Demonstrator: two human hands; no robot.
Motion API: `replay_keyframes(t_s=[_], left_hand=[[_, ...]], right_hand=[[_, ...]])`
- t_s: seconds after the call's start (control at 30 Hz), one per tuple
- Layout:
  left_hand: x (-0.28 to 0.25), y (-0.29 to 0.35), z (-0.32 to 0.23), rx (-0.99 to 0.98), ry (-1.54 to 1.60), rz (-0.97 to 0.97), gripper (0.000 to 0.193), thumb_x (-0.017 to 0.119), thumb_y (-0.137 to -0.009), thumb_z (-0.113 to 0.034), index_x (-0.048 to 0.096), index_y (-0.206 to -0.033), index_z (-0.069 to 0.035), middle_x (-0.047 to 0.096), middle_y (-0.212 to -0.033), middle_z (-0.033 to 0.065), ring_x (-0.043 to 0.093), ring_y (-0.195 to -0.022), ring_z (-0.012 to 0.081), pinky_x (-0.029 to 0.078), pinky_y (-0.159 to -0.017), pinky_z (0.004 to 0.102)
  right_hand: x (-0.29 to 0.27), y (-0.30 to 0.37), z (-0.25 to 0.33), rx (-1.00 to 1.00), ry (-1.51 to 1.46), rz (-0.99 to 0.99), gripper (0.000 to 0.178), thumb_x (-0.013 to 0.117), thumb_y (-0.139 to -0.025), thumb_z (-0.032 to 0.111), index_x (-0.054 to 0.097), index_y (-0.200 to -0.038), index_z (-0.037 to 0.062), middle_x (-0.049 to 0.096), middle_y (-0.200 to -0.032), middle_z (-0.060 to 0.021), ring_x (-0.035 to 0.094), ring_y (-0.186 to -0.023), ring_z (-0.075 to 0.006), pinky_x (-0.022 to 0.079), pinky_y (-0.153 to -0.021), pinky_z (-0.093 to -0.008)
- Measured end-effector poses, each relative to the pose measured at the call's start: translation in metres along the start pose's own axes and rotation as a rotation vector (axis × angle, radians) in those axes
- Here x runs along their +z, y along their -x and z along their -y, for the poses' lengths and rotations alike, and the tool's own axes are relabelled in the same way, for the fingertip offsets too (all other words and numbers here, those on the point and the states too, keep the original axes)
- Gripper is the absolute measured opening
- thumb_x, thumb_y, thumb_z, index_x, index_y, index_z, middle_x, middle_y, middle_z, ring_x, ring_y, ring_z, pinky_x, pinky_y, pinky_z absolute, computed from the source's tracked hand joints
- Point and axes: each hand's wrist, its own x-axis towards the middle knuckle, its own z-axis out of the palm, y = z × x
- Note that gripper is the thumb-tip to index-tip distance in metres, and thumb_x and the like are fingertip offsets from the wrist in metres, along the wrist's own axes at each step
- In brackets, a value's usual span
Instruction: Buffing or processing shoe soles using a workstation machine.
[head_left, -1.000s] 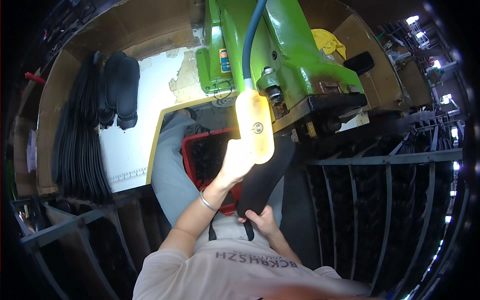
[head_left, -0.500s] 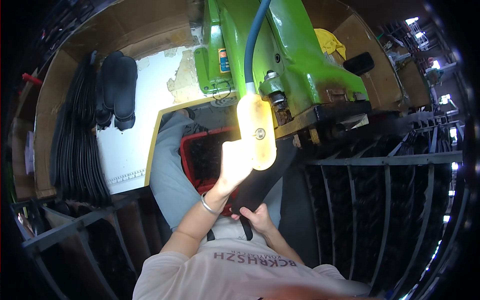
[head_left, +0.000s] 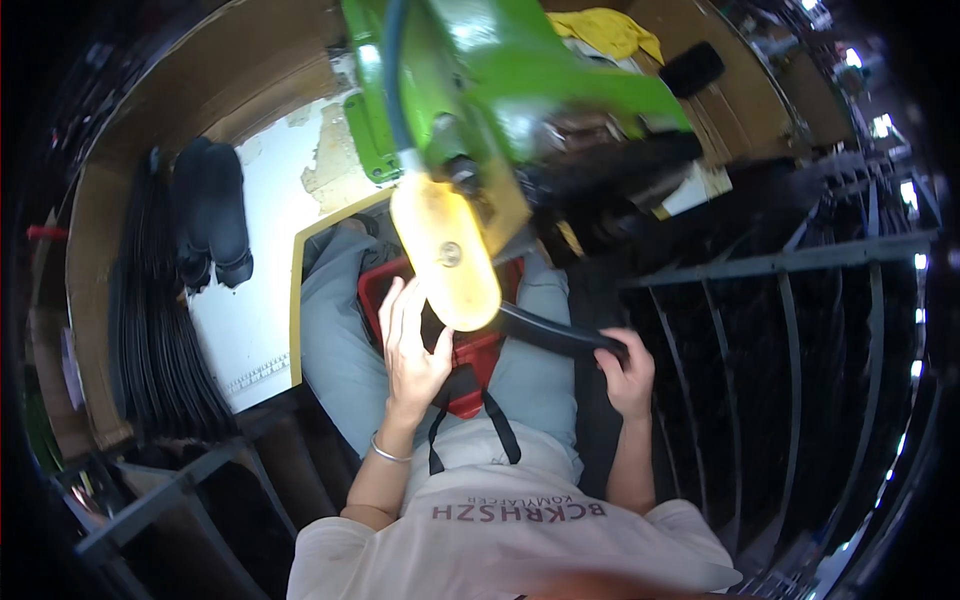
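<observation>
My right hand (head_left: pixel 627 372) grips one end of a long, curved black sole-like piece (head_left: pixel 555 334), right of my lap. That piece runs left until the glowing yellow lamp (head_left: pixel 447 250) hides its other end. Just below and left of the lamp, my left hand (head_left: pixel 412 350) has its fingers stretched up and its thumb apart, with nothing visible in it. Behind the lamp stands a green machine (head_left: pixel 560 85), its working parts dark and blurred. A red bin (head_left: pixel 482 362) sits between my legs, partly covered by the left hand and lamp.
Leftward, a white worktop (head_left: pixel 270 190) with a yellow edge carries black soles (head_left: pixel 212 215) and a long row of thin black pieces (head_left: pixel 160 320). Cardboard walls it in. Metal racks (head_left: pixel 780 262) stand at the right, another frame at lower left. Yellow cloth (head_left: pixel 605 32) lies behind the machine.
My right hand has moved from my lap out to the right, swinging the black piece nearly level. The left hand has dropped left with spread fingers. The view has shifted, placing lamp and machine further left.
</observation>
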Motion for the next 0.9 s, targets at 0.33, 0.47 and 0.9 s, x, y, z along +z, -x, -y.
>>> replay_keyframes(t_s=[0.33, 0.47, 0.9], left_hand=[[0.005, -0.035, -0.041, 0.255, -0.004, 0.052, 0.027, 0.079, -0.067, -0.019, 0.063, -0.082, -0.003, 0.061, -0.071, 0.0073, 0.060, -0.064, 0.0244, 0.047, -0.068, 0.0352], [0.003, -0.040, -0.042, 0.238, -0.006, 0.013, 0.023, 0.079, -0.067, -0.018, 0.064, -0.077, -0.003, 0.060, -0.068, 0.0060, 0.058, -0.059, 0.0213, 0.045, -0.055, 0.0310], [0.014, -0.004, -0.035, -0.274, 0.365, -0.141, 0.023, 0.069, -0.079, -0.011, 0.055, -0.066, 0.000, 0.033, -0.054, -0.0058, 0.026, -0.051, 0.0047, 0.022, -0.045, 0.0227]], right_hand=[[0.060, -0.059, 0.044, -0.411, -0.036, 0.137, 0.024, 0.069, -0.076, 0.005, 0.058, -0.097, -0.0011, 0.063, -0.084, -0.0112, 0.062, -0.074, -0.0210, 0.049, -0.065, -0.0279], [0.073, -0.063, 0.033, -0.205, -0.298, 0.050, 0.025, 0.068, -0.081, 0.008, 0.057, -0.100, -0.0030, 0.064, -0.088, -0.0082, 0.060, -0.076, -0.0116, 0.049, -0.068, -0.0231], [0.112, -0.075, 0.046, -0.197, -0.240, 0.090, 0.017, 0.072, -0.075, 0.006, 0.060, -0.083, 0.0001, 0.059, -0.067, -0.0014, 0.050, -0.055, -0.0038, 0.039, -0.049, -0.0189]])
